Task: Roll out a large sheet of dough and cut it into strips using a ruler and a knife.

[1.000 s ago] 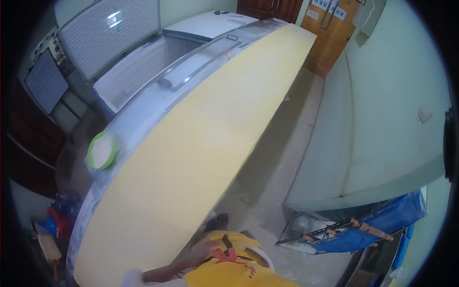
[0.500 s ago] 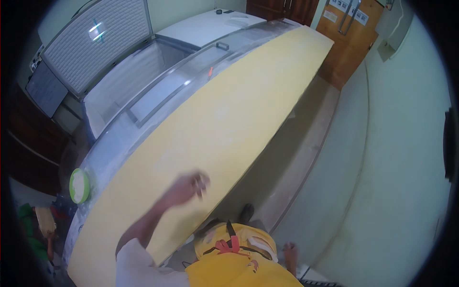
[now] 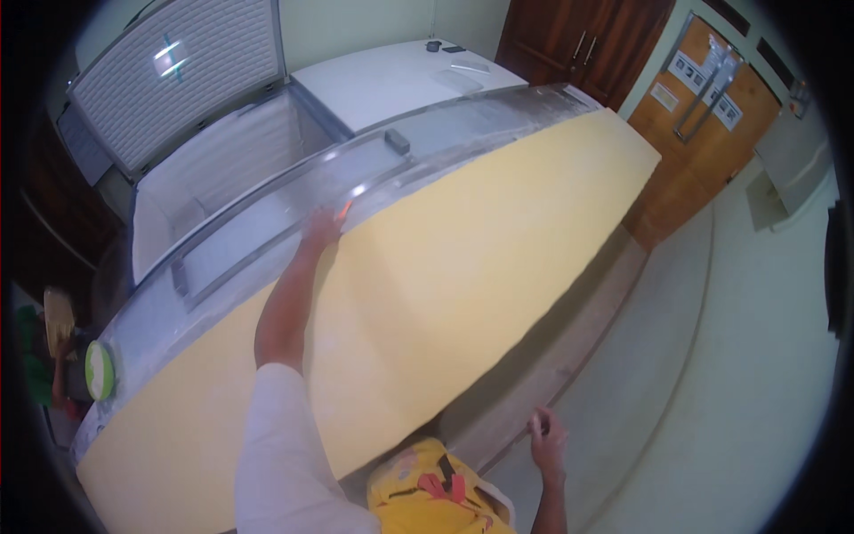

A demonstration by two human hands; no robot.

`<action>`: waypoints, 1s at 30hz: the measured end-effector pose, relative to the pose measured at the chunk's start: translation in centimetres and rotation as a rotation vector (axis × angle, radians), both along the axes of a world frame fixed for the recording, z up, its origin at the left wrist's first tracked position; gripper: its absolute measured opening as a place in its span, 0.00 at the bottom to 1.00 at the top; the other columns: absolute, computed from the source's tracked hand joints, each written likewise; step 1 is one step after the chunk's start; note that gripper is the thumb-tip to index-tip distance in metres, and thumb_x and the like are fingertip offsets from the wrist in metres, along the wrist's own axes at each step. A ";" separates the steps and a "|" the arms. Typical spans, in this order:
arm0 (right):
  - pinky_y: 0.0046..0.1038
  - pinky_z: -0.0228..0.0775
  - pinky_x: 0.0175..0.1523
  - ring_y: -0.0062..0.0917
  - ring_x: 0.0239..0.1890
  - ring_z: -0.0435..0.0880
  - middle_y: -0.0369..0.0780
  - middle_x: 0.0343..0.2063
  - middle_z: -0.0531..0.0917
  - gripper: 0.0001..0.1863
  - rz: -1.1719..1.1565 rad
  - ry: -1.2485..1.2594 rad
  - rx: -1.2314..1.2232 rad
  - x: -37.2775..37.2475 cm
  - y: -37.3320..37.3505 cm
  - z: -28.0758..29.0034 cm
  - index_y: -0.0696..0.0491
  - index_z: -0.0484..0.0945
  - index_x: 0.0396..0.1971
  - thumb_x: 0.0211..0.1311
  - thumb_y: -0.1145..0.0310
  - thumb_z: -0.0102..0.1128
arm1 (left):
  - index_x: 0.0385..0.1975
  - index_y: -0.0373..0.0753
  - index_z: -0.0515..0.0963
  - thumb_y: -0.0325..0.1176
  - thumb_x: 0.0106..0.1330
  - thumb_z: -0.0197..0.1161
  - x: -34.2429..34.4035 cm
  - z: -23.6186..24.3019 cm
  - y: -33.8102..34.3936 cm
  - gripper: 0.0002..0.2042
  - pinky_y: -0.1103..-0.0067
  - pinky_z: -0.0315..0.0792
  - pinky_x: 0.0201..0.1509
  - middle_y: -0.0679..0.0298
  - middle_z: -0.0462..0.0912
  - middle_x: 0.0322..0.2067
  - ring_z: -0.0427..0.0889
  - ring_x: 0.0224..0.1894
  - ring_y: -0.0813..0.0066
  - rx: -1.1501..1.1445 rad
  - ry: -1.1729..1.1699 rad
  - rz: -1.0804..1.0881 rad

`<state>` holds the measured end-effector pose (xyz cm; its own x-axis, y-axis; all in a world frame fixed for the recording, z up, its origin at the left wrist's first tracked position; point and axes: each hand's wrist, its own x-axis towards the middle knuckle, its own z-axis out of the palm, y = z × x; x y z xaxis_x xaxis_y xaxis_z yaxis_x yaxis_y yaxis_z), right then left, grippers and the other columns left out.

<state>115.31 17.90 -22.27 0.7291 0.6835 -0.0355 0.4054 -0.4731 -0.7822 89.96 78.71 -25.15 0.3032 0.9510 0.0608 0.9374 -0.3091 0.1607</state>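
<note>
The left hand [image 3: 318,230] has reached all the way across to the far edge of the big yellow sheet [image 3: 463,276]; half a second ago it was over the near part of the sheet. Its fingers are spread a bit and blurry, right beside a small orange thing [image 3: 345,211] at that edge. I cannot tell if they hold it. The right hand [image 3: 550,438] is well apart from the left, off the sheet, over by the floor and wall. Its fingers are bent partway in, and I cannot tell if anything is in them. The yellow sheet lies long and flat on a shiny grey table [image 3: 498,116] with white dusty smears. A green bowl [image 3: 109,369] with white stuff in it sits at the table's left end. Behind the table is a white chest [image 3: 165,222] with its bumpy lid [image 3: 205,98] up, then a white flat top [image 3: 382,89], a dark brown cupboard [image 3: 556,40] and a light wood door [image 3: 676,182].
</note>
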 end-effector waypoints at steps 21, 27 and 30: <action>0.20 0.67 0.35 0.16 0.28 0.75 0.35 0.28 0.80 0.18 0.650 0.641 0.085 30.9 25.0 9.7 0.58 0.72 0.54 0.76 0.61 0.50 | 0.45 0.47 0.78 0.39 0.57 0.59 39.3 15.0 -20.5 0.15 0.72 0.70 0.57 0.70 0.75 0.50 0.72 0.57 0.78 0.677 0.103 -1.519; 0.18 0.61 0.27 0.15 0.20 0.70 0.33 0.21 0.74 0.10 0.570 1.117 0.128 38.9 24.3 7.8 0.56 0.72 0.47 0.74 0.66 0.52 | 0.41 0.48 0.81 0.43 0.55 0.66 44.5 15.1 -18.5 0.15 0.71 0.71 0.51 0.74 0.78 0.48 0.77 0.50 0.76 0.579 -0.340 -1.201; 0.19 0.59 0.25 0.16 0.19 0.69 0.35 0.20 0.73 0.10 0.550 1.168 0.169 41.7 24.3 8.1 0.55 0.71 0.47 0.73 0.66 0.55 | 0.46 0.42 0.80 0.43 0.53 0.70 40.2 10.3 -7.5 0.21 0.66 0.72 0.54 0.62 0.82 0.47 0.81 0.48 0.58 0.076 -0.514 -0.523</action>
<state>157.02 42.18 -14.19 -0.0495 0.9392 -0.3398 -0.4430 -0.3255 -0.8353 130.13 71.16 -14.89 0.6313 0.6773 0.3778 0.4762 -0.7230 0.5004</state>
